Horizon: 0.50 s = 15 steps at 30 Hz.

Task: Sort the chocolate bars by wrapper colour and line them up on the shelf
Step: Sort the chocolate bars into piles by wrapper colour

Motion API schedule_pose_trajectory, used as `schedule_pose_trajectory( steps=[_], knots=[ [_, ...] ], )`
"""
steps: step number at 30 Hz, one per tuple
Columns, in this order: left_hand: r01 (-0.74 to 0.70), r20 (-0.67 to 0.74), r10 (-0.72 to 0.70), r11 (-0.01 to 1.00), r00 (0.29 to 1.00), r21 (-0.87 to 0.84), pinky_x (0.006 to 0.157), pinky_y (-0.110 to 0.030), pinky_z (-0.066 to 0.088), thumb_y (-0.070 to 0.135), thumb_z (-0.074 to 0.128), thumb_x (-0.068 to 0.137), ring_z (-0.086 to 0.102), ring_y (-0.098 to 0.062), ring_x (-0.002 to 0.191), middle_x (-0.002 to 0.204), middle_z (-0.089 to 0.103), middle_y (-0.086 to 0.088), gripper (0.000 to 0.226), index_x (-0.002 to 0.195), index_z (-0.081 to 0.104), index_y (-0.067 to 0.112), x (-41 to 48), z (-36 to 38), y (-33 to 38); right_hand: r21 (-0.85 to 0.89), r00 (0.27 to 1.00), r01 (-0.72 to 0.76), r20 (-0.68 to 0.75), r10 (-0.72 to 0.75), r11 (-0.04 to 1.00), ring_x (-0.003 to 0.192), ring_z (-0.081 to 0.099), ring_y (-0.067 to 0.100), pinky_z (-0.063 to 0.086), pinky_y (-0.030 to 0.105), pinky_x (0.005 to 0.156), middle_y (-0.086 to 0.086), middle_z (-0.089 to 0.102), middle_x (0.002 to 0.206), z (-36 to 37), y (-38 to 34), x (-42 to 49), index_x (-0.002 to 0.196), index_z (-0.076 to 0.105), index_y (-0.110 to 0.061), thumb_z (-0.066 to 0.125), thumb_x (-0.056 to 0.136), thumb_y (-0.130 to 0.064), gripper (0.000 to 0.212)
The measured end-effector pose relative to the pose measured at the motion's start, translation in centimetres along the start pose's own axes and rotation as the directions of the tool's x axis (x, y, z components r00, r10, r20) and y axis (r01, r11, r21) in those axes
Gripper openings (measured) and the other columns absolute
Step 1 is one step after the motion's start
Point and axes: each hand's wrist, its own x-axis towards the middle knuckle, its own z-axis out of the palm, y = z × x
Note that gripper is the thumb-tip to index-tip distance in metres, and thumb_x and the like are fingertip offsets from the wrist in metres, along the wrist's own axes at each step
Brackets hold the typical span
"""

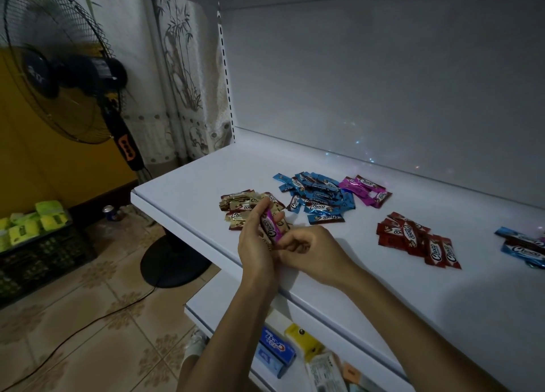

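Note:
On the white shelf (pixel 354 267) lie chocolate bars in heaps by wrapper colour: a gold heap (pixel 239 202) at the left, a blue heap (pixel 318 197), a pink heap (pixel 365 189), a red heap (pixel 418 238), and a few blue bars (pixel 525 245) at the right edge. My left hand (pixel 255 244) holds a pink bar (pixel 269 225) upright, over the near side of the gold heap. My right hand (pixel 309 251) pinches the bar's lower end, its fingers curled. Some gold bars are hidden behind my hands.
A standing fan (pixel 70 75) stands left of the shelf, its cable across the tiled floor. A black crate (pixel 44 250) of green packs sits at far left. The lower shelf (pixel 206 312) holds a toothpaste box (pixel 274 353) and other packets.

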Motion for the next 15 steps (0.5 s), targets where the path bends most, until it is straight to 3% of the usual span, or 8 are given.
schedule_pose_trajectory(
  steps=[4,7,10,12,15],
  knots=[
    [-0.018,0.087,0.012,0.997,0.996,0.068,0.079,-0.032,0.053,0.04,0.028,0.101,0.067,-0.015,0.083,0.091,0.072,-0.005,0.046,0.109,0.069,0.023,-0.3,-0.4,-0.6,0.024,1.0,-0.008,-0.012,0.008,1.0,0.07,0.056,0.014,0.05,0.03,0.067,-0.005,0.064,0.073,-0.1,0.0,0.0,0.074,0.063,-0.026,0.075,0.076,-0.01,0.021],
    [-0.04,0.113,0.03,0.995,0.993,0.087,0.088,-0.034,0.051,0.044,0.026,0.101,0.065,-0.015,0.093,0.1,0.07,-0.006,0.047,0.114,0.066,0.022,-0.7,-0.2,-0.3,0.135,0.999,-0.029,-0.021,0.032,0.99,0.07,0.059,0.013,0.051,0.027,0.066,0.0,0.066,0.074,-0.6,-0.6,-0.1,0.074,0.063,-0.019,0.076,0.075,-0.007,0.017],
    [-0.1,0.062,0.092,0.984,0.994,0.149,0.091,-0.029,0.049,0.023,0.038,0.101,0.061,-0.015,0.106,0.121,0.063,-0.004,0.032,0.121,0.063,0.019,-0.8,-0.2,-0.5,0.32,0.99,-0.057,-0.101,0.094,0.946,0.054,0.056,0.006,0.043,0.015,0.049,0.002,0.066,0.068,-1.5,-1.4,-0.1,0.077,0.061,-0.011,0.073,0.078,-0.003,0.014],
    [-0.183,0.028,0.182,0.944,0.983,0.276,0.086,-0.02,0.051,0.004,0.039,0.1,0.059,-0.01,0.11,0.128,0.057,0.0,0.037,0.129,0.055,0.02,-0.8,-0.3,-0.9,0.388,0.965,-0.051,-0.219,0.146,0.92,0.05,0.055,0.005,0.041,0.014,0.047,0.002,0.067,0.068,-2.2,-1.3,0.0,0.083,0.062,-0.009,0.071,0.08,-0.004,0.011],
    [-0.217,0.023,0.221,0.922,0.975,0.32,0.087,-0.024,0.054,0.003,0.054,0.095,0.061,-0.006,0.107,0.125,0.057,0.0,0.043,0.132,0.048,0.024,-0.9,-0.4,-1.2,0.286,0.873,-0.07,-0.446,0.197,0.956,0.052,0.059,0.001,0.045,0.015,0.049,-0.001,0.067,0.068,-2.7,0.1,0.4,0.081,0.063,-0.014,0.069,0.082,-0.004,0.012]
  ],
)
